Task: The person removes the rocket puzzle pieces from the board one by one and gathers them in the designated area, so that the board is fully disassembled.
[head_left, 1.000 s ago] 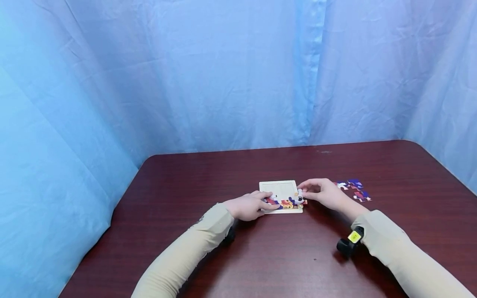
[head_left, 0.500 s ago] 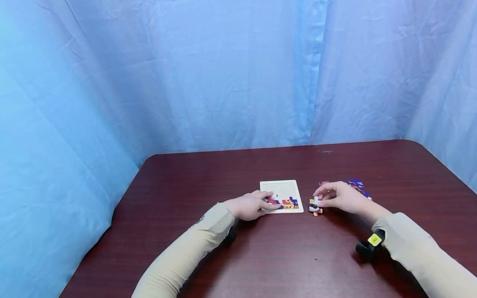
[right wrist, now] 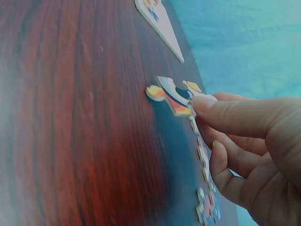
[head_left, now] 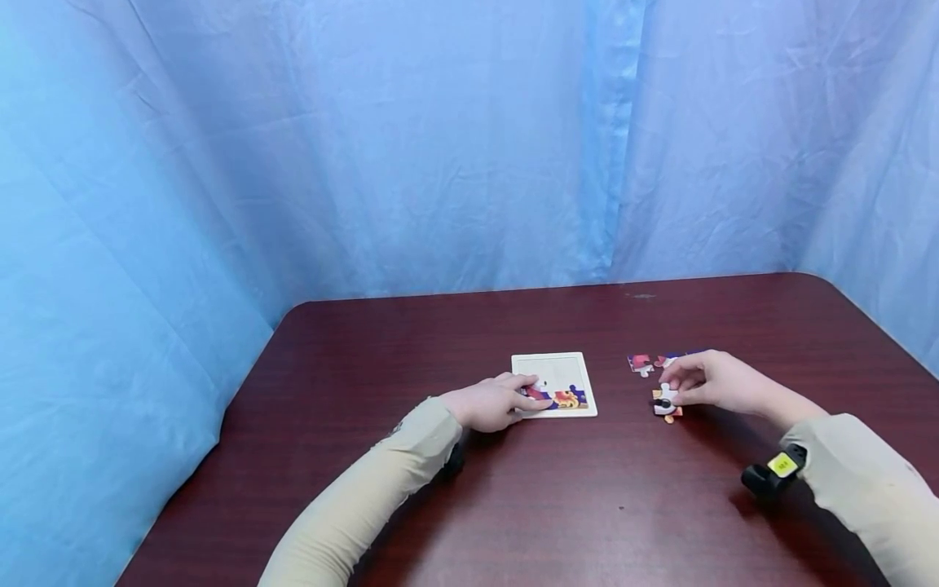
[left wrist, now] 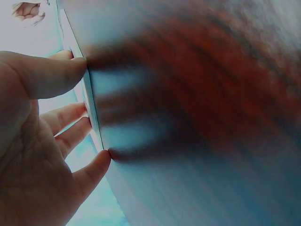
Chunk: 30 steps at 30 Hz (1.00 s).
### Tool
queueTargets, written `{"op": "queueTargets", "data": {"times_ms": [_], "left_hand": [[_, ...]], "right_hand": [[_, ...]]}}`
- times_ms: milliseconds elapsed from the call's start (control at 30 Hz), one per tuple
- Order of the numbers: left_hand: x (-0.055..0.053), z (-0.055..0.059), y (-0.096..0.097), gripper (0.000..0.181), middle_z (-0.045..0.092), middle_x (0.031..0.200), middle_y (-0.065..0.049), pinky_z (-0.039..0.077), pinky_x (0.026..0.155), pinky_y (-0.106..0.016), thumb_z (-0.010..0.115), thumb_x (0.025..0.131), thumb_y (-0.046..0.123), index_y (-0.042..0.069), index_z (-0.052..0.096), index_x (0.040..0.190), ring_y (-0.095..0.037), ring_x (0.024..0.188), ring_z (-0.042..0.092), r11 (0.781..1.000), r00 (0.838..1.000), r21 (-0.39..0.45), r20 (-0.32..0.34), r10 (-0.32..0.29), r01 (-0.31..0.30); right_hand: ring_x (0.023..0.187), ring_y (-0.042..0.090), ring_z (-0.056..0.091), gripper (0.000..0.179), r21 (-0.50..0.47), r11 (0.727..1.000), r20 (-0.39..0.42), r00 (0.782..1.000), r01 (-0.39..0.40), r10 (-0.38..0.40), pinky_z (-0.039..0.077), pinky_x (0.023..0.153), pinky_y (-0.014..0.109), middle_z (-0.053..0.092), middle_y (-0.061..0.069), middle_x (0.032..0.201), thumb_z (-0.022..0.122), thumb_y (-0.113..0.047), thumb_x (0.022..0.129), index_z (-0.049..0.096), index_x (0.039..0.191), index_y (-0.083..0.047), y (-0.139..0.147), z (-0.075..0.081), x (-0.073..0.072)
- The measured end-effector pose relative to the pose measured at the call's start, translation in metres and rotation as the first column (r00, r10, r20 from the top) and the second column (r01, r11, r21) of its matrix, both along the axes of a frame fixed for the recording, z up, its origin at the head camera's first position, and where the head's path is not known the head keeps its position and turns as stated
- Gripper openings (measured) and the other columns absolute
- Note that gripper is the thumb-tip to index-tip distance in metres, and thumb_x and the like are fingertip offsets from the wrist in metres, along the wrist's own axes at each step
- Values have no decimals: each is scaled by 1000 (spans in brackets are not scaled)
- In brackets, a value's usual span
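My right hand (head_left: 726,383) pinches a jigsaw piece (head_left: 666,403) between thumb and fingers. White, black and orange show on this piece (right wrist: 175,98), held just off the table in the right wrist view. A pale puzzle tray (head_left: 589,390) lies flat to the left, with joined purple, red and yellow pieces (head_left: 570,398) along its near side. Over its left side rests my left hand (head_left: 487,403), fingers extended onto the tray and the pieces. In the left wrist view, the fingertips (left wrist: 104,157) touch the tray's edge (left wrist: 94,113).
Loose jigsaw pieces (head_left: 641,364) lie beyond my right hand, some partly hidden by it. The dark red wooden table (head_left: 411,342) ends at a blue curtain (head_left: 440,163) at the back and sides.
My right hand has carried the white-and-orange jigsaw piece from the tray's right edge rightward, toward the loose pieces. My left hand stays on the tray.
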State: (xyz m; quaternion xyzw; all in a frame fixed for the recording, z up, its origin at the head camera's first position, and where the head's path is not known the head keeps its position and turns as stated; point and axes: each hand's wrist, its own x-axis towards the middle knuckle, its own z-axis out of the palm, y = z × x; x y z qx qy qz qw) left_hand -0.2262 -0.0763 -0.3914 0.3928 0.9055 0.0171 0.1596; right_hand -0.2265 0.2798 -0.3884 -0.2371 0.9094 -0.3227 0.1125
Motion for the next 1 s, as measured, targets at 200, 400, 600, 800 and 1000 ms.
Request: {"op": "queueTargets", "data": {"times_ms": [200,400,600,800,1000], "left_hand": [[1,2,0,46,27,155,-5,28,112,-35,49,98,18,37,44,140,-22,141,28,1000,1000,-3,2,-4,4],[1,2,0,46,27,155,-5,28,113,-33,49,98,18,36,44,140,-22,141,28,1000,1000,-21,-12,-21,21],[1,2,0,47,27,155,-5,28,113,-33,49,98,18,36,44,140,-21,141,27,1000,1000,-20,-7,-12,12],[1,2,-1,46,27,155,-5,28,113,-34,49,98,18,36,44,140,-22,141,28,1000,1000,-13,-9,-12,12],[1,0,0,46,28,155,-5,29,112,-33,50,98,18,36,45,140,-21,141,28,1000,1000,-11,-15,-13,13]], "right_hand": [[68,-2,55,23,56,997,-120,992,47,-40,48,62,21,65,-1,79,72,-1,78,68,101,0,13,-2,-3],[70,-2,53,22,126,987,-177,981,104,-81,46,62,22,67,0,83,71,-3,80,70,101,-3,21,-5,-5],[71,4,50,20,164,978,-181,978,131,-100,42,60,23,66,-1,84,68,-5,82,69,102,-1,23,-9,-8],[68,6,49,20,186,975,-212,974,121,-80,42,59,24,66,1,84,68,-3,82,70,102,0,23,-13,-14],[65,8,48,20,203,974,-224,973,102,-55,41,58,24,67,6,88,67,-1,82,70,102,0,20,-14,-16]]}}
